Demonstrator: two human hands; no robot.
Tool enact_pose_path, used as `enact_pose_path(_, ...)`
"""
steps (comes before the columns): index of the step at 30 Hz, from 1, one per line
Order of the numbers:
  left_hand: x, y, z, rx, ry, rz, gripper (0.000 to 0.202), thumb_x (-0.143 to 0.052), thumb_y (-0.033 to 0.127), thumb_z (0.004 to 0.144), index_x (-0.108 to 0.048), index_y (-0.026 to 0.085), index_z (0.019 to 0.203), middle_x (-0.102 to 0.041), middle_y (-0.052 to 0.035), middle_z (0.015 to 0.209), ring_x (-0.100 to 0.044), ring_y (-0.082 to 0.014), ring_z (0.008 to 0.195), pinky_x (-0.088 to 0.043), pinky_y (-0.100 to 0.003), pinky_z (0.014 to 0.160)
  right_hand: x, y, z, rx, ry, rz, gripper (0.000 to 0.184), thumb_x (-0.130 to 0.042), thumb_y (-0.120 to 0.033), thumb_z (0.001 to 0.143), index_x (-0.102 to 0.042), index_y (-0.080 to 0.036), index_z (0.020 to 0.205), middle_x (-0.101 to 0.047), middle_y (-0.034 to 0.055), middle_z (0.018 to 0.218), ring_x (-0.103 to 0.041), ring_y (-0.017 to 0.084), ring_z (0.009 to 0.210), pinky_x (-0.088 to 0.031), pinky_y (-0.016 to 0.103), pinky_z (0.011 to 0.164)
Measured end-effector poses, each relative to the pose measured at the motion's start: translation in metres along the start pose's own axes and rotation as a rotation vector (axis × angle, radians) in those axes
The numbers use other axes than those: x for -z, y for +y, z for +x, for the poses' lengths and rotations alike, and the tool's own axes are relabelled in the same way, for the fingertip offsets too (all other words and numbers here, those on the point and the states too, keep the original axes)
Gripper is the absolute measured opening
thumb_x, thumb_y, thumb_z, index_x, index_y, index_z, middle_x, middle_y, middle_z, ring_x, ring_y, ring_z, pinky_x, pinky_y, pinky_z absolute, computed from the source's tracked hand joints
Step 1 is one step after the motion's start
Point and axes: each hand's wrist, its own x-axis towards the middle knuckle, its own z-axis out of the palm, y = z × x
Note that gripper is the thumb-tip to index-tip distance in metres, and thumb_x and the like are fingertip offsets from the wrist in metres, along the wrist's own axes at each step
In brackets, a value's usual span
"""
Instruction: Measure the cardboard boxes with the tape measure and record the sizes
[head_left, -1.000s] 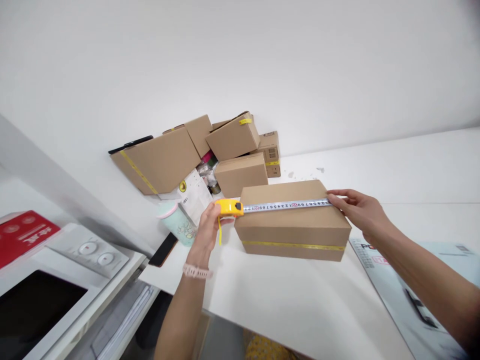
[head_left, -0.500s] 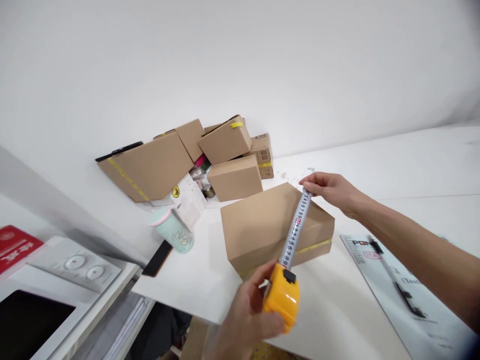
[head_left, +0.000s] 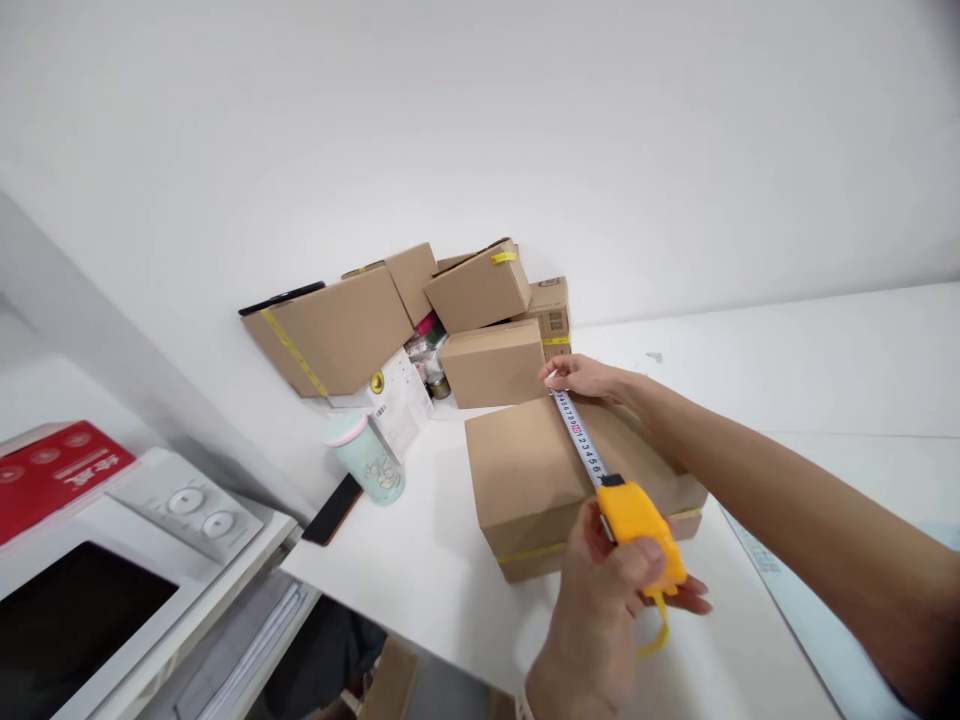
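Observation:
My left hand (head_left: 600, 600) is wrapped round the yellow case of a tape measure (head_left: 640, 530), which has a yellow wrist strap hanging below it. The silver blade (head_left: 579, 435) runs from the case across the top of a closed cardboard box (head_left: 517, 470). At the far edge of that box, my right hand (head_left: 589, 377) pinches the free end of the blade between its fingertips. Yellow tape crosses the box's near side. The right forearm hides part of the box top.
Several cardboard boxes (head_left: 491, 360) are stacked by the wall behind. On the left of the white table (head_left: 442, 540) stand a mint cup with a pink lid (head_left: 367, 460) and a dark flat object (head_left: 332, 510). A white microwave (head_left: 150, 540) with a red box (head_left: 60, 475) on it is further left.
The blade's free end in my right hand has moved left, and the case in my left hand has moved right and up. Less blade shows, now lying at a different slant over the box.

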Motion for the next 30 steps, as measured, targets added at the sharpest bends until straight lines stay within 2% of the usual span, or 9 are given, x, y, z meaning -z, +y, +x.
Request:
enact_pose_path(5, 0.0, -0.023, 0.003, 0.077, -0.022, 0.017, 0.061, -0.089, 0.045, 0.05, -0.061, 0.015, 0.094, -0.065, -0.0053, 0.092, -0.065, -0.0151, 0.056, -0.056, -0.03, 0.054, 0.001, 0.014, 0.012, -0.017, 0.028, -0.097, 0.017, -0.077, -0.032, 0.072, -0.067, -0.019, 0.071, -0.064, 0.0012, 0.068, -0.059, 0.017, 0.07, -0.049, 0.028, 0.071)
enact_pose_path(7, 0.006, -0.023, 0.005, 0.066, -0.016, 0.043, 0.059, -0.088, 0.043, 0.05, -0.061, 0.016, 0.094, -0.066, -0.0049, 0.091, -0.065, -0.0153, 0.054, -0.056, -0.032, 0.055, 0.003, 0.019, 0.012, -0.041, 0.031, -0.134, 0.017, -0.077, -0.032, 0.073, -0.068, -0.018, 0.067, -0.068, 0.0023, 0.071, -0.062, 0.018, 0.074, -0.049, 0.028, 0.074)
enact_pose_path(11, 0.03, 0.007, 0.007, 0.053, -0.024, 0.127, 0.05, -0.084, 0.04, 0.056, -0.067, 0.015, 0.096, -0.07, -0.0086, 0.091, -0.063, -0.0171, 0.065, -0.056, -0.031, 0.057, 0.013, 0.028, 0.006, -0.108, 0.097, -0.206, 0.018, -0.074, -0.032, 0.076, -0.068, -0.019, 0.065, -0.071, 0.0041, 0.074, -0.064, 0.02, 0.077, -0.048, 0.028, 0.071)
enact_pose_path(14, 0.049, 0.03, 0.008, 0.091, -0.082, 0.155, 0.057, -0.085, 0.041, 0.054, -0.069, 0.012, 0.1, -0.071, -0.0145, 0.095, -0.064, -0.0239, 0.082, -0.054, -0.027, 0.052, 0.021, 0.034, -0.004, -0.152, 0.157, -0.231, 0.021, -0.069, -0.035, 0.08, -0.066, -0.019, 0.067, -0.07, 0.0047, 0.074, -0.064, 0.02, 0.074, -0.047, 0.028, 0.065)
enact_pose_path(16, 0.052, 0.034, 0.006, 0.096, -0.088, 0.15, 0.063, -0.085, 0.044, 0.055, -0.068, 0.012, 0.106, -0.071, -0.0171, 0.103, -0.064, -0.0262, 0.087, -0.053, -0.026, 0.05, 0.023, 0.036, -0.012, -0.158, 0.175, -0.235, 0.023, -0.067, -0.037, 0.083, -0.066, -0.019, 0.069, -0.071, 0.0046, 0.075, -0.064, 0.02, 0.073, -0.047, 0.028, 0.063)
enact_pose_path(18, 0.047, 0.027, 0.001, 0.099, -0.084, 0.141, 0.064, -0.084, 0.044, 0.057, -0.067, 0.012, 0.11, -0.07, -0.0166, 0.107, -0.063, -0.0254, 0.088, -0.053, -0.026, 0.052, 0.024, 0.036, -0.018, -0.15, 0.174, -0.239, 0.022, -0.066, -0.039, 0.083, -0.068, -0.02, 0.071, -0.071, 0.0044, 0.076, -0.064, 0.02, 0.074, -0.047, 0.028, 0.064)
enact_pose_path(24, 0.022, -0.014, -0.013, 0.06, -0.077, 0.103, 0.069, -0.088, 0.046, 0.055, -0.061, 0.017, 0.112, -0.065, -0.0113, 0.108, -0.062, -0.0244, 0.089, -0.055, -0.027, 0.055, 0.022, 0.033, -0.026, -0.125, 0.116, -0.213, 0.027, -0.067, -0.045, 0.082, -0.071, -0.021, 0.071, -0.075, 0.0045, 0.08, -0.067, 0.021, 0.076, -0.049, 0.028, 0.066)
enact_pose_path(30, 0.02, -0.029, -0.015, 0.057, -0.107, 0.118, 0.068, -0.087, 0.047, 0.057, -0.058, 0.019, 0.111, -0.062, -0.0095, 0.112, -0.063, -0.0214, 0.085, -0.059, -0.03, 0.058, 0.021, 0.031, -0.032, -0.122, 0.116, -0.214, 0.024, -0.07, -0.045, 0.078, -0.073, -0.022, 0.071, -0.074, 0.0043, 0.08, -0.066, 0.022, 0.077, -0.05, 0.031, 0.071)
